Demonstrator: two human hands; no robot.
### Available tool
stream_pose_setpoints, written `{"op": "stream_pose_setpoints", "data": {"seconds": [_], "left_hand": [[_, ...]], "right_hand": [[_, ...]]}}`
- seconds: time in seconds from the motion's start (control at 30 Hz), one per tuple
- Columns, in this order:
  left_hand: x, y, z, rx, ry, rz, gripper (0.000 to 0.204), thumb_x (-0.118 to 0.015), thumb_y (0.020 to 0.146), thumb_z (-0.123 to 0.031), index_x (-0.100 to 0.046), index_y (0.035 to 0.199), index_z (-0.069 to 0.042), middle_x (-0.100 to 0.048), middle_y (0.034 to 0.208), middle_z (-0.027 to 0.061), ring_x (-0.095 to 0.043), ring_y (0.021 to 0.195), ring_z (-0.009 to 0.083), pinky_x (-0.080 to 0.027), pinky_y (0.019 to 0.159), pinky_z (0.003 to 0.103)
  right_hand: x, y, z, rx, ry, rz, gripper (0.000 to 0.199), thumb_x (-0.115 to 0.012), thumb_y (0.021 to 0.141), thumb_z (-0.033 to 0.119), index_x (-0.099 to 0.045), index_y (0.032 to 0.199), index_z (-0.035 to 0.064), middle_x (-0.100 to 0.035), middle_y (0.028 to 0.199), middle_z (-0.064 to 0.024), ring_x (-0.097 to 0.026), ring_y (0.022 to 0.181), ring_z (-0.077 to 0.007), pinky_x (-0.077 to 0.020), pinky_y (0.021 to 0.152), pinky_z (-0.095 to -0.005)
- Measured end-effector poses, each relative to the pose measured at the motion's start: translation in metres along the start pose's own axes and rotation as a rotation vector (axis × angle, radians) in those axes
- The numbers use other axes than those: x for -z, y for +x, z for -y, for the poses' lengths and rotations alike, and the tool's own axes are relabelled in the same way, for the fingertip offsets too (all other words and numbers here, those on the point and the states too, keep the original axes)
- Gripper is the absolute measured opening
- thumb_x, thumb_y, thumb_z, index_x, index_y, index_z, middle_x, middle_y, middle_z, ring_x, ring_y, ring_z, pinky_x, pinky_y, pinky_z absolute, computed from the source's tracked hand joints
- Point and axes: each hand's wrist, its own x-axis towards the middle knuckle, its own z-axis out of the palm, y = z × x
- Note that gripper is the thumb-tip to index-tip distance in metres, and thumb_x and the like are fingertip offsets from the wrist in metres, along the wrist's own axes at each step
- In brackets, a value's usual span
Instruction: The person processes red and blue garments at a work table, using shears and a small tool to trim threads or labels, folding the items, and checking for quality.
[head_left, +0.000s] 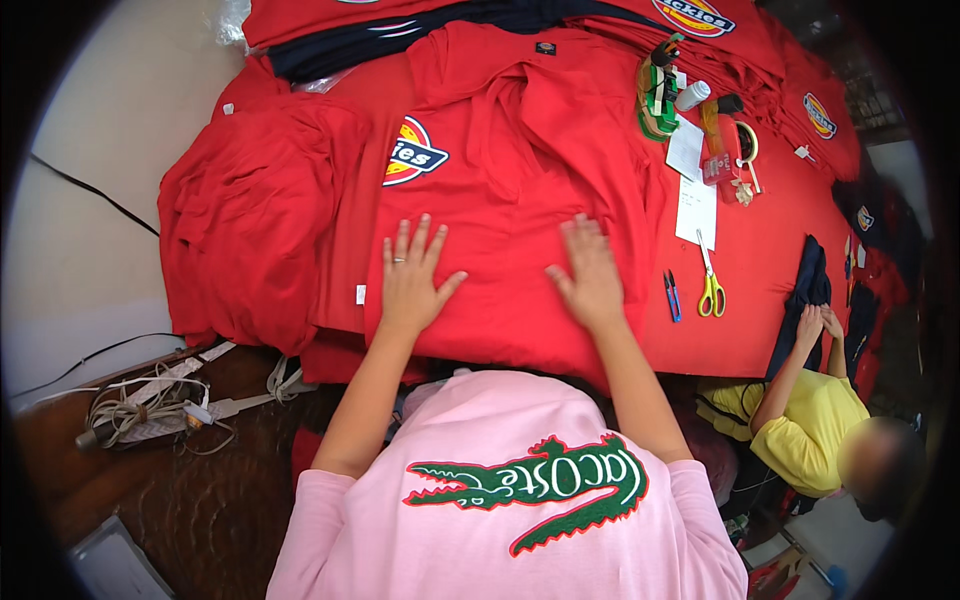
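- Head view, looking down over a worktop (780, 260) draped in red cloth.
- Left hand (412, 278) flat and open on a red T-shirt (510, 210), fingers spread, a ring on one finger, gripping nothing.
- Right hand (590, 275) likewise open, palm down on the same shirt, just right of centre, fingers together and pointing to the far side.
- Red T-shirt spread front and centre at the near edge of the worktop, its neck toward the far side, folds bunched across the chest between the two hands.
- Second red garment with a round printed badge (412, 152) lying under it on the left; a rumpled heap of red fabric (250, 220) further left, hanging over the edge.
- Yellow-handled scissors (710, 285) and small blue snips (672, 295) to the right of the right hand, apart from it.
- White paper sheets (695, 200) beyond the scissors; a green-and-white tool (657, 95) and a red tape dispenser (718, 150) at the far right.
- Another person in a yellow top (810, 425) at the near right, both hands on a dark garment (805, 290).
- Tangle of pale cords (150, 410) low on the left, off the worktop.
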Motion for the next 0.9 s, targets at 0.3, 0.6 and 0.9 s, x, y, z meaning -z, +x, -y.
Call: {"op": "stream_pose_setpoints", "data": {"seconds": [0.3,0.6,0.9], "left_hand": [[-0.001,0.042,0.028,0.159,-0.067,-0.157,0.074,-0.063,0.101,-0.046,-0.039,0.162,-0.012,-0.017,0.174,0.0196,-0.010,0.161,0.0436,-0.007,0.128,0.062],[-0.012,0.178,0.013,-0.287,-0.017,-0.029,0.074,-0.056,0.103,-0.050,-0.036,0.164,-0.012,-0.031,0.171,0.0111,-0.027,0.158,0.0353,-0.020,0.127,0.059],[-0.028,0.254,0.032,-0.171,0.033,-0.206,0.061,-0.052,0.107,-0.047,-0.049,0.154,-0.008,-0.041,0.165,0.0112,-0.033,0.155,0.0376,-0.023,0.125,0.062]], "right_hand": [[0.005,0.034,-0.044,-0.266,-0.016,-0.156,0.070,-0.058,0.105,0.034,-0.034,0.162,0.0030,-0.031,0.170,-0.0204,-0.027,0.159,-0.0361,-0.0226,0.129,-0.0509],[0.013,0.119,-0.061,0.014,-0.128,-0.048,0.062,-0.052,0.107,0.034,-0.035,0.164,0.0150,-0.029,0.171,-0.0155,-0.029,0.157,-0.0352,-0.0231,0.127,-0.0551],[-0.005,0.209,-0.117,-0.192,-0.160,-0.233,0.059,-0.052,0.107,0.047,-0.044,0.160,0.0241,-0.029,0.171,-0.0173,-0.031,0.156,-0.0380,-0.0266,0.125,-0.0575]]}}
